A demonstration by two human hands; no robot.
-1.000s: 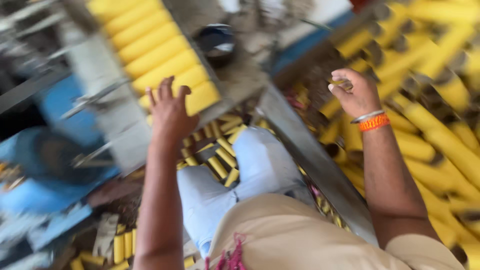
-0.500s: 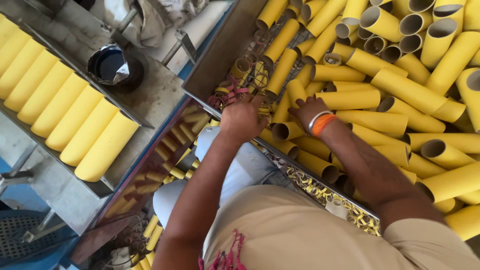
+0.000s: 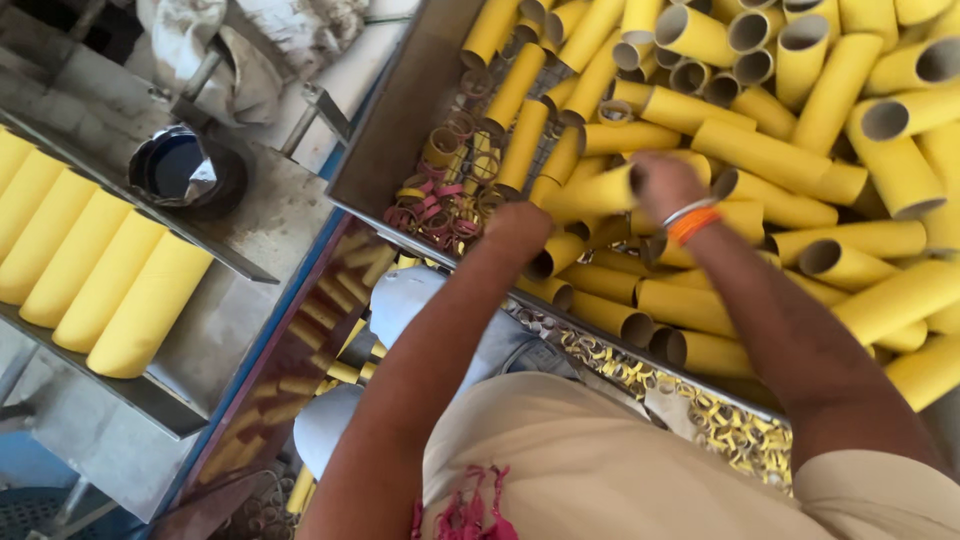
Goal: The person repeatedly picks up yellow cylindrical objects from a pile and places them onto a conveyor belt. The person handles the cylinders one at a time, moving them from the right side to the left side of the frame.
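A metal bin (image 3: 400, 120) holds a big heap of yellow cardboard tubes (image 3: 780, 160), thick ones at the right and thinner ones (image 3: 520, 90) at the left. My right hand (image 3: 665, 185), with an orange band at the wrist, is closed around one thick yellow tube (image 3: 590, 195) that sticks out to the left. My left hand (image 3: 515, 225) reaches into the bin's near left part, beside a pile of small pink and yellow rings (image 3: 435, 210). Its fingers are hidden under the back of the hand.
A row of thick yellow tubes (image 3: 100, 270) lies on a grey metal rack (image 3: 150, 400) at the left. Behind it stand a dark bowl of dark liquid (image 3: 180, 170) and a crumpled cloth (image 3: 250, 30). Small yellow cut rings (image 3: 700, 400) litter the bin's near rim. Short tubes (image 3: 320, 340) lie below.
Both hands have gone from the rack side into the bin. The right hand has closed on a thick tube, and the left has settled beside the small rings.
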